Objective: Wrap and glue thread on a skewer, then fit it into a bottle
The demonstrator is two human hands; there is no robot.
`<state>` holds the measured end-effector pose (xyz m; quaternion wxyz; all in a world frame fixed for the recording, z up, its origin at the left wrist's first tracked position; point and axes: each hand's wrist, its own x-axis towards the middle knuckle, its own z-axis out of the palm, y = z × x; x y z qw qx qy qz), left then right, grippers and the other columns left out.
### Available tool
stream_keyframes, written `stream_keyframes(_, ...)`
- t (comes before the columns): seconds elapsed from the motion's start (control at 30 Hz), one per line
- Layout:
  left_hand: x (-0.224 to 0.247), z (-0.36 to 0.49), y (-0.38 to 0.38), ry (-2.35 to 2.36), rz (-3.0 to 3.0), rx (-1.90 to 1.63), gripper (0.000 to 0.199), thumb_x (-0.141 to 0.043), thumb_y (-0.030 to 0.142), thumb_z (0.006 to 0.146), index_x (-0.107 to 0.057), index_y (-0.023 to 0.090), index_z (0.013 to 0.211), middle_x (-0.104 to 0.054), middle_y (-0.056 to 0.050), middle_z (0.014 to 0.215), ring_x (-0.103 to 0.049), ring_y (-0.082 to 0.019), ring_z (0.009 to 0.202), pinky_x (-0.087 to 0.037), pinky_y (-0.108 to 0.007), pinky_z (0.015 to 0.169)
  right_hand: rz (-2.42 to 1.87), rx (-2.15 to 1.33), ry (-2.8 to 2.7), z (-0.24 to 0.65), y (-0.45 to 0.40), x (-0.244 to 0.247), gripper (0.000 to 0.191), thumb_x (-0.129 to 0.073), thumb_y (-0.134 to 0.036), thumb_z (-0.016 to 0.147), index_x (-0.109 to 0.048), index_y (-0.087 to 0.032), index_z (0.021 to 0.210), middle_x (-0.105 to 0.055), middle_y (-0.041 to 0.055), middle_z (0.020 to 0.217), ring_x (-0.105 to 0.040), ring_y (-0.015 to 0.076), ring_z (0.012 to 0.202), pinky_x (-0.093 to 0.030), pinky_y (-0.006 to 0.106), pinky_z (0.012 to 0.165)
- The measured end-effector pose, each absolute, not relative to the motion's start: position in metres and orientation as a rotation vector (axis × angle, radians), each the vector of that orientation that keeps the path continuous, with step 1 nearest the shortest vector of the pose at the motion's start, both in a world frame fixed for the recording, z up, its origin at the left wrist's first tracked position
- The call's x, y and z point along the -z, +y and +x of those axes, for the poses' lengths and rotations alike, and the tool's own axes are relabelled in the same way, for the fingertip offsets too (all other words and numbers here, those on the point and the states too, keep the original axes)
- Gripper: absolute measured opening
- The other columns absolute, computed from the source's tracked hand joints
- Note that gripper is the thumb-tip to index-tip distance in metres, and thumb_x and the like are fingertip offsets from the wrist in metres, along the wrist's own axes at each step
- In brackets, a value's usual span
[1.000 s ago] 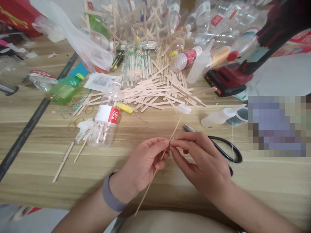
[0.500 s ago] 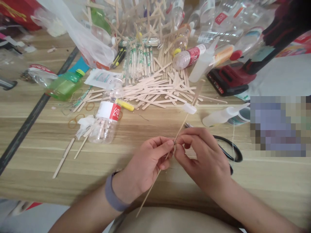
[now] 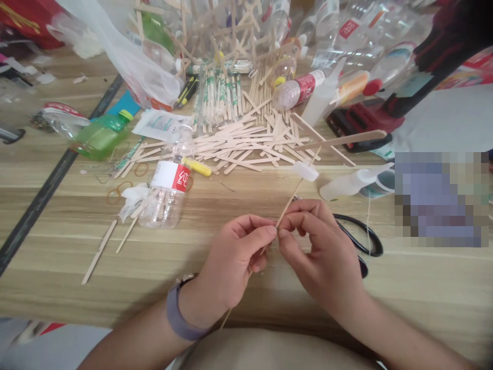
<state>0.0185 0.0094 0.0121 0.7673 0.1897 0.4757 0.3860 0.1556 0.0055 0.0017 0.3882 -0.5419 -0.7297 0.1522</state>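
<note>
My left hand [image 3: 234, 254] pinches a thin wooden skewer [image 3: 289, 201] that slants up and to the right. My right hand [image 3: 323, 252] is closed beside it, thumb and index fingertip together near the skewer; whether something small lies between those fingertips is too small to tell. A white cap-like piece [image 3: 305, 171] sits on the upper skewer. Flat wooden sticks [image 3: 346, 139] cross at its top end like blades. Under and behind my right hand lie black-handled scissors [image 3: 375, 246].
Loose wooden sticks [image 3: 231, 146] are heaped behind the hands. A labelled clear bottle [image 3: 164, 198] stands at the left, a green bottle [image 3: 102, 136] lies beyond. White glue bottles [image 3: 342, 184] and a red-black power tool [image 3: 365, 121] are at the right.
The crossed sticks at the skewer's top have turned from nearly edge-on to spread out sideways. The white piece has shifted slightly right. Both hands stay almost in place, fingers still closed.
</note>
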Motion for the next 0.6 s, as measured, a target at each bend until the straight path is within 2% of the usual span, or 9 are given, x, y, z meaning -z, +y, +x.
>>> stream_keyframes(0.17, -0.012, 0.019, 0.009, 1.070, 0.436, -0.840, 0.019, -0.075, 0.026, 0.065, -0.059, 0.015, 0.067, -0.048, 0.007, 0.053, -0.035, -0.002, 0.040, -0.023, -0.017, 0.038, -1.368, -0.442, -1.811, 0.154, 0.005, -0.001, 0.013, -0.055, -0.011, 0.078, -0.055, -0.022, 0.070, -0.059, 0.0031, 0.080, -0.056, 0.0162, 0.070, -0.045, 0.029, 0.057)
stream_keyframes(0.3, -0.012, 0.019, 0.010, 1.105, 0.484, -0.849, 0.018, -0.072, 0.028, 0.069, -0.060, 0.014, 0.068, -0.051, 0.005, 0.057, -0.034, -0.002, 0.042, -0.023, -0.016, 0.039, -1.352, -0.526, -1.782, 0.156, 0.006, 0.001, 0.010, -0.057, -0.014, 0.079, -0.058, -0.022, 0.072, -0.057, 0.0027, 0.078, -0.056, 0.0170, 0.073, -0.046, 0.030, 0.060)
stream_keyframes(0.47, -0.010, 0.018, 0.012, 1.107, 0.460, -0.854, 0.019, -0.071, 0.029, 0.070, -0.059, 0.015, 0.065, -0.046, 0.005, 0.055, -0.033, -0.004, 0.046, -0.022, -0.016, 0.039, -1.301, -0.653, -1.710, 0.168, 0.006, 0.000, 0.009, -0.058, -0.016, 0.083, -0.059, -0.024, 0.078, -0.057, 0.0026, 0.081, -0.056, 0.0180, 0.078, -0.047, 0.032, 0.064)
stream_keyframes(0.6, -0.008, 0.015, 0.014, 1.121, 0.407, -0.835, 0.018, -0.070, 0.027, 0.070, -0.058, 0.015, 0.064, -0.047, 0.003, 0.058, -0.034, -0.005, 0.049, -0.023, -0.017, 0.040, -1.417, -0.555, -1.598, 0.193, 0.006, -0.006, 0.006, -0.059, -0.021, 0.085, -0.060, -0.026, 0.083, -0.060, 0.0030, 0.087, -0.059, 0.0202, 0.083, -0.048, 0.035, 0.071)
